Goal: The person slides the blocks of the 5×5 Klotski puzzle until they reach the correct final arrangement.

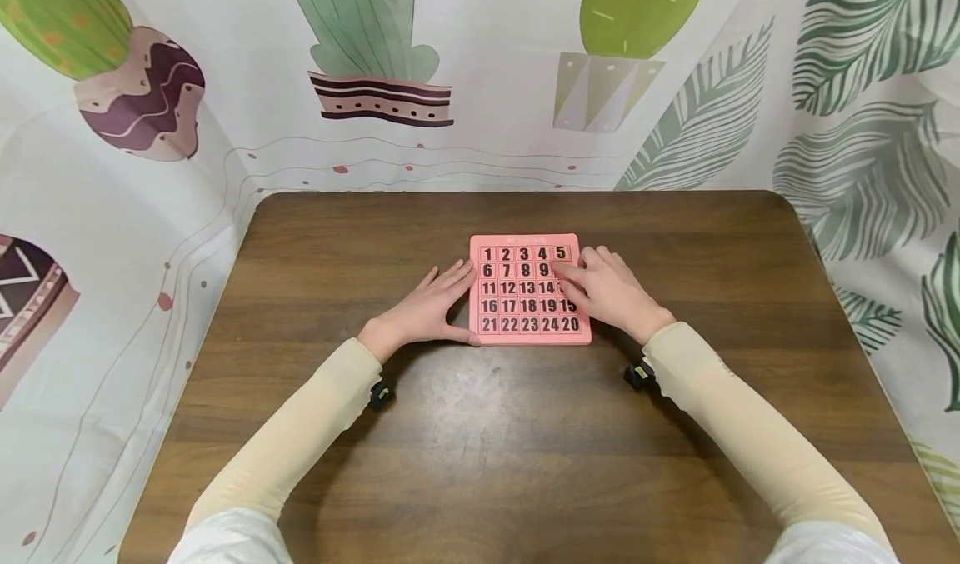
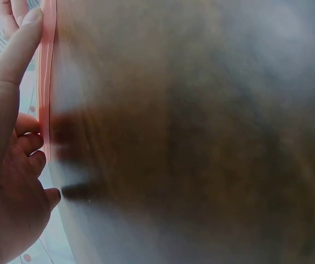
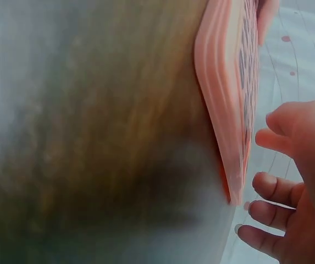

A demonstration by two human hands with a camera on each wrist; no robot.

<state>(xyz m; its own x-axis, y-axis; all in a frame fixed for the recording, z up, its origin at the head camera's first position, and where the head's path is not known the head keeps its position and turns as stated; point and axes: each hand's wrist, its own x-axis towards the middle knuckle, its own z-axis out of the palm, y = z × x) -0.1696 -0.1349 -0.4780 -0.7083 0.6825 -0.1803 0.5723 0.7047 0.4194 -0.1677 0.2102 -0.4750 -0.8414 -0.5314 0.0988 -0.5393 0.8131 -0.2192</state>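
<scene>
A pink sliding number puzzle (image 1: 528, 333) lies flat on the table, its black numbers facing up in rows. My left hand (image 1: 423, 310) is spread along its left side, fingertips at the upper left edge and thumb at the lower left corner. From the right, my right hand (image 1: 611, 293) reaches over the last column, with extended fingertips on the tiles below the 5. These fingers cover part of the second and third rows there. In the right wrist view, the puzzle's thick layered side (image 3: 217, 82) shows beside the right hand (image 3: 294, 181).
The brown wooden table (image 1: 487, 456) extends around the puzzle on all sides. Behind it hangs a white cloth (image 1: 510, 39) printed with cacti and leaves. A small dark device (image 1: 380, 395) sits at the left wrist, another (image 1: 640, 373) at the right.
</scene>
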